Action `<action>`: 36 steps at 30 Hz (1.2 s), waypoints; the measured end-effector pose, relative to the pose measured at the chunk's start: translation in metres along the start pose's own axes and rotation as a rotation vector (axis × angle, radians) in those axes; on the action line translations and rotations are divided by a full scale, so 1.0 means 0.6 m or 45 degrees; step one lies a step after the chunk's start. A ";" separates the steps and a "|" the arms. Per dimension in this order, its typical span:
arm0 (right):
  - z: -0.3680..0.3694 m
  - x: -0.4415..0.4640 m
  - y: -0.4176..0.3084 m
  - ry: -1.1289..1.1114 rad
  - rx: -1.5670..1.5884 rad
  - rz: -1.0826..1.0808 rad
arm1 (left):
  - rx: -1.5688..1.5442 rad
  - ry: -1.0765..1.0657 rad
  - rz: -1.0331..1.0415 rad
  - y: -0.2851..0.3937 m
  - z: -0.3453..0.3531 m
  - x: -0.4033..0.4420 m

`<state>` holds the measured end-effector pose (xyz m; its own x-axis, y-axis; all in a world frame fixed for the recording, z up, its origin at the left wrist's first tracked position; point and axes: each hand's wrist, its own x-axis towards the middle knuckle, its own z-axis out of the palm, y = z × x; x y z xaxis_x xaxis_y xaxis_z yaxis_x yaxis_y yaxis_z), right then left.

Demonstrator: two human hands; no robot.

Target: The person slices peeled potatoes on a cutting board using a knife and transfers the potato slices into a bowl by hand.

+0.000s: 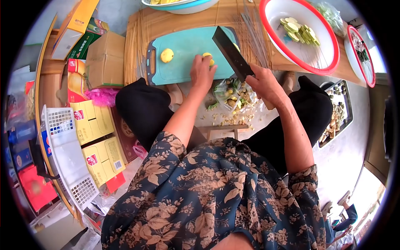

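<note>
On the teal cutting board a round, pale yellow potato lies toward the left. My left hand is over the middle of the board, its fingers bent round a yellow piece, with some of the yellow showing at the fingertips. My right hand is closed on the handle of a cleaver. The wide dark blade is raised above the board's right part and points up and left. Another bit of yellow shows behind the blade near the board's right edge.
A red-rimmed bowl with pale green slices stands right of the board, a second red-rimmed bowl beyond it. Peelings and a plastic bag lie on the floor between the knees. Cardboard boxes stand at left, a tray at right.
</note>
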<state>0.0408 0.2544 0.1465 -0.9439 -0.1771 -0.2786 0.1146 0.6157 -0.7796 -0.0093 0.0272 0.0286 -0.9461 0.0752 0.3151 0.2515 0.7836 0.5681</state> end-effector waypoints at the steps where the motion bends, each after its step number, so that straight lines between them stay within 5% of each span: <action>1: 0.000 0.002 0.003 -0.003 -0.014 -0.014 | 0.070 -0.029 0.027 0.000 0.004 0.002; 13: 0.001 -0.002 0.021 0.255 -0.422 -0.219 | -0.382 -0.293 0.230 0.103 0.001 -0.094; 15: 0.006 -0.009 0.023 0.299 -0.554 -0.232 | -0.408 0.193 0.254 0.103 -0.032 -0.073; 18: 0.014 -0.005 0.021 0.391 -0.798 -0.323 | -0.379 0.495 0.218 0.101 -0.096 -0.021; 27: 0.060 0.003 0.023 0.421 -1.053 -0.555 | 0.033 -0.195 0.715 0.028 -0.032 0.051; 31: 0.061 -0.007 0.025 0.371 -1.094 -0.537 | -0.013 -0.249 0.577 -0.014 -0.007 0.069; 36: 0.058 -0.016 0.040 0.404 -1.099 -0.493 | -0.173 -0.294 0.734 -0.009 -0.029 0.071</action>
<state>0.0634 0.2441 0.1110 -0.9220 -0.3480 0.1696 -0.3642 0.9283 -0.0755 -0.0474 0.0158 0.0523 -0.6669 0.6046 0.4355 0.7428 0.4936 0.4523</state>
